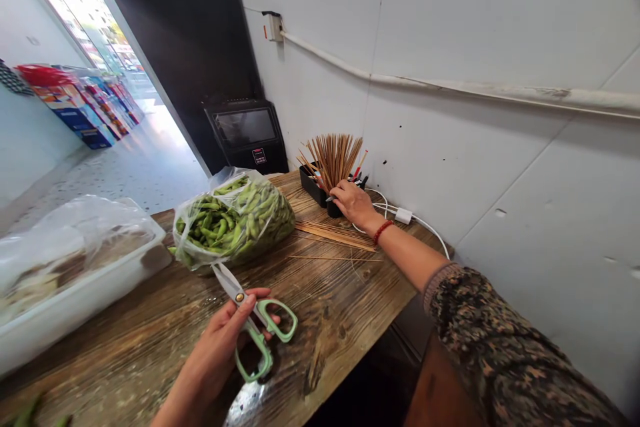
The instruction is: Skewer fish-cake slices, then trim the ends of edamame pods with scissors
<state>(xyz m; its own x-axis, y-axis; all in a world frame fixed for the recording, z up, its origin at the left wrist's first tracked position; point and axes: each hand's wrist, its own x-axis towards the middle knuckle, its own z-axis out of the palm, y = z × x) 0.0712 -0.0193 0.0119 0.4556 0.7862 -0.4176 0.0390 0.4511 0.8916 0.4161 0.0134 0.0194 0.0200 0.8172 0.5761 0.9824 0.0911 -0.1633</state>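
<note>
Gripping green-handled scissors (240, 297), left hand (220, 340) over the tabletop (125, 347) near its front edge, right hand (353, 203) at skewers (336, 160) by the wall-side edge, its fingers' closure unclear, bagged pods (250, 217) toward the far edge.

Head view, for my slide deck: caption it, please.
Left hand holds green-handled scissors, right hand at upright thin sticks, bagged green pods nearby.

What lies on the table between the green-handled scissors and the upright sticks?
In the head view, a loose bunch of sticks and one separate stick, with bare table nearer the scissors.
</note>
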